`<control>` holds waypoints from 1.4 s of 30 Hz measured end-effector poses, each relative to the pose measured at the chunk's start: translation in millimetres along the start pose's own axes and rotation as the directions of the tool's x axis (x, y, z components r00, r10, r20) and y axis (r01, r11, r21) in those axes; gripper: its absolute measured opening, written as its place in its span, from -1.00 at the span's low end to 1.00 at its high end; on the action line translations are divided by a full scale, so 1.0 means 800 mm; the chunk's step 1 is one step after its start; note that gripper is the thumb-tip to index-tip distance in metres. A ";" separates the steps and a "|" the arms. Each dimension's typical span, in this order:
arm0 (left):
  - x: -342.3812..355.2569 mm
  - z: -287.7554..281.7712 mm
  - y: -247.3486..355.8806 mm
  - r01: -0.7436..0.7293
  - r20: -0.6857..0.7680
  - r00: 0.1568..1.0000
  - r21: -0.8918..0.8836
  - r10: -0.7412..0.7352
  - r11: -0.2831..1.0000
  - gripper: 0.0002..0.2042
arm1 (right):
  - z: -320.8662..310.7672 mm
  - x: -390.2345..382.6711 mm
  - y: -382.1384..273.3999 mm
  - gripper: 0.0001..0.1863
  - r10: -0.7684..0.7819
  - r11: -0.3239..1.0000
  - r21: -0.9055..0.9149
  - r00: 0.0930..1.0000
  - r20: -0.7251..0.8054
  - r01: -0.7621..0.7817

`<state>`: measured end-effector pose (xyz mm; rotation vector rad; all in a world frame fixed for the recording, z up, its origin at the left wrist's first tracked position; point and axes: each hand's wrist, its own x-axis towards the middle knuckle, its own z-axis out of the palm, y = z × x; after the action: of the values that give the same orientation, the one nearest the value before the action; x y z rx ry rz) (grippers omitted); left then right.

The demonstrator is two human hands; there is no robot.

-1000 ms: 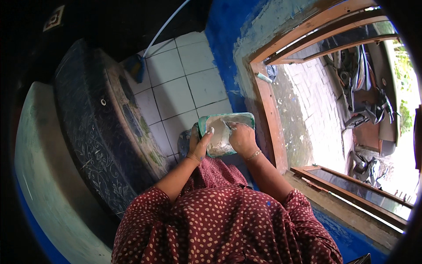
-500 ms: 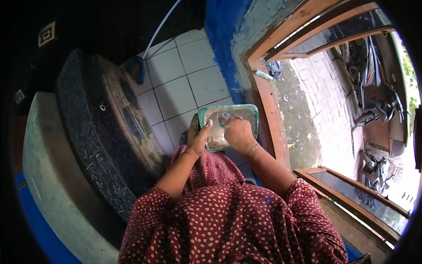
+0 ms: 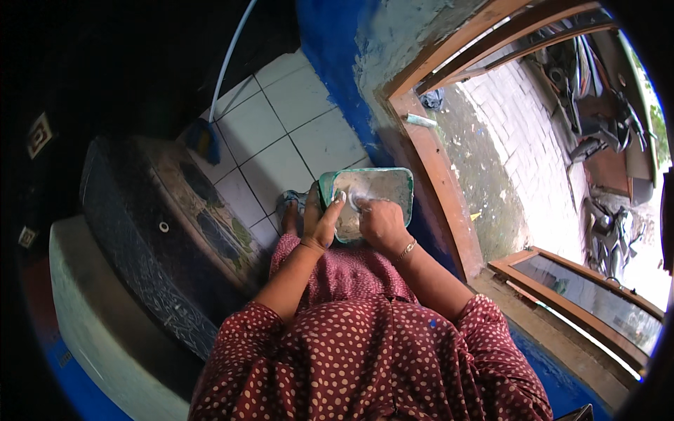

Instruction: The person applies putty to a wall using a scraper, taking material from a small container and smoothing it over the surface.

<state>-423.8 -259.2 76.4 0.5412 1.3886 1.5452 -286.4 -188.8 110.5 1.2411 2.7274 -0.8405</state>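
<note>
A green rectangular tub (image 3: 409,188) stands before my body, its inner walls smeared with pale paste (image 3: 386,184). My left hand (image 3: 321,223) grips its left side, thumb over the rim and other fingers mostly hidden behind the wall. There is white residue on the left thumb. Inside the tub, my right hand (image 3: 381,223) is closed and bent inward. Something whitish-grey shows at its fingertips, too blurred to name.
A wooden window frame (image 3: 442,182) with open panes runs along the right, a small light roller-like piece (image 3: 421,121) on its sill. Motorbikes (image 3: 607,126) are parked outside. Left stands a dark patterned sofa-like piece (image 3: 133,231); beyond are white floor tiles (image 3: 281,126).
My right hand has drawn down and nearer within the tub, its wrist turned, and paste once seen near the bottom is hidden. The view has shifted, and a foot now shows left of the tub.
</note>
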 end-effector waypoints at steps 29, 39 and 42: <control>0.047 -0.080 -0.212 0.095 -0.046 0.995 0.342 -0.084 0.935 -0.49 | 0.236 0.046 0.155 -0.69 0.321 0.757 0.510 0.912 0.254 -0.408; 0.052 -0.093 -0.280 0.272 -0.132 0.957 0.093 -0.259 0.958 -0.47 | 0.267 0.052 0.145 -0.69 0.246 0.679 0.518 0.826 0.507 -0.521; 0.060 -0.103 -0.283 0.237 -0.165 0.962 0.126 -0.215 0.963 -0.47 | 0.241 0.069 0.162 -0.79 0.383 0.228 0.659 0.688 0.616 -0.717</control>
<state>-433.3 -283.3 -168.0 0.3424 1.6279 1.3286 -268.5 -174.7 -127.2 1.7751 1.1842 -2.1663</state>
